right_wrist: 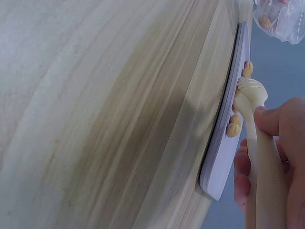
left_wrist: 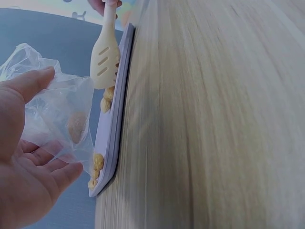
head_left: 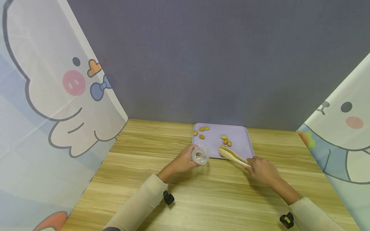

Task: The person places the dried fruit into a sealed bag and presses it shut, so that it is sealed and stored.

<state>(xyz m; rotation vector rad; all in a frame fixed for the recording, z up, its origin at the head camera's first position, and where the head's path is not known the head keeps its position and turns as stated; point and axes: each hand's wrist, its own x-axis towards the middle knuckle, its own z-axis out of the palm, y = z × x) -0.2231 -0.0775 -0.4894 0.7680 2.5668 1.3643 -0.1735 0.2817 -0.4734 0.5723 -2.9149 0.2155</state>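
Left hand clasps clear bag, one brown piece inside; right hand grips cream tongs over lilac tray, near loose nuggets.

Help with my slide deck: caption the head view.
Left hand holds a bag; right hand holds tongs over a tray of brown pieces.

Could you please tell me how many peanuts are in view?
8: four peanuts at the tray's left, three near its middle by the tongs, and one in the clear bag. More may be hidden behind the tongs or bag.
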